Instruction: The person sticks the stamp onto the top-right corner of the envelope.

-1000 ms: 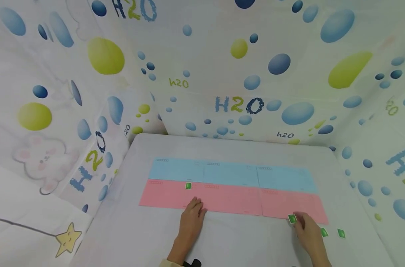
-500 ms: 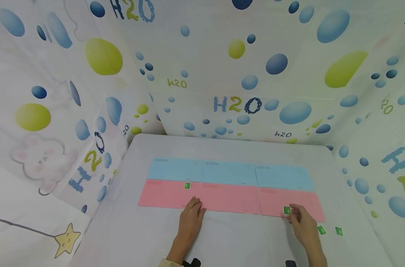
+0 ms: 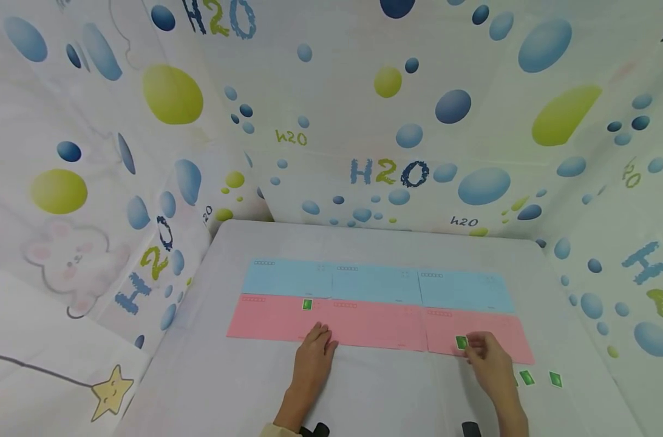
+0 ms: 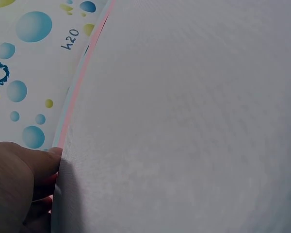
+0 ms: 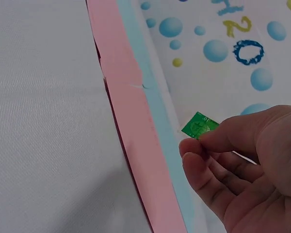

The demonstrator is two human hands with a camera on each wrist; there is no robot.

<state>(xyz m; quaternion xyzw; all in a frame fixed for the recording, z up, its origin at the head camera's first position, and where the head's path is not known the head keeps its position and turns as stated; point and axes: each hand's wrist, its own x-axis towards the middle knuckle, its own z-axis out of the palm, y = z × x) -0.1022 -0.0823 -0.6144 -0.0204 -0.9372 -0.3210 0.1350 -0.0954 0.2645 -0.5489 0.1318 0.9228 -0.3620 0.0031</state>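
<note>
My right hand [image 3: 491,364] pinches a small green postage stamp [image 3: 461,343] between thumb and fingertips, over the right-hand pink envelope [image 3: 506,337]. The right wrist view shows the stamp [image 5: 200,125] tilted, raised above the envelopes, with light print on its face. My left hand [image 3: 312,358] lies with fairly straight fingers at the lower edge of the left pink envelope [image 3: 266,321]. Just beyond its fingertips, another green stamp [image 3: 307,304] sits near that envelope's upper right corner. In the left wrist view, the thumb and part of the left hand [image 4: 14,179] show.
A row of blue envelopes [image 3: 375,285] lies behind the pink row, edges touching or nearly so. Loose green stamps [image 3: 555,379] lie on the white table [image 3: 386,394] right of my right hand, one partly hidden by it. Bubble-patterned cloth [image 3: 331,145] walls the table's back and sides.
My right hand has moved left and slightly away from me, carrying the stamp over the right pink envelope. The left hand has stayed in place.
</note>
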